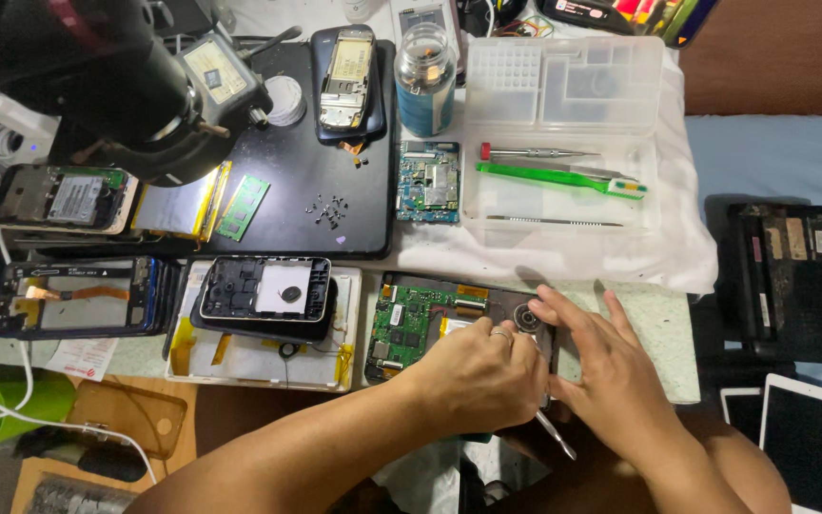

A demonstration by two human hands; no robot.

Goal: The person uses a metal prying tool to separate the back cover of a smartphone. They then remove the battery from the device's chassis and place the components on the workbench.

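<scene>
An opened phone (430,328) lies face down at the near edge of the table (663,343), its back cover off. A green circuit board (403,328) fills its left half, with small black chips and silver shields on it; yellow tape strips run along the top edge, and a round dark part sits near the upper right corner.

The left hand (478,371) rests over the middle of the phone, fingers curled shut around a thin metal tool (556,433) whose flat tip pokes out below the fist, toward the person. A ring shows on one finger. The right hand (606,366) lies on the phone's right end, fingers half spread and pressing down on the frame; it holds nothing that can be seen (its palm side is hidden).

Behind the phone, on a white cloth (677,257), stands a clear plastic box (563,133) with its lid tipped up. In the tray lie a screwdriver (535,152) with a red collar, a green toothbrush (558,178) and a slim metal pick (554,221). The small compartments in the lid look bare. Just left of the box sit a loose blue circuit board (428,181) and a glass jar (425,76) with a blue label.
</scene>
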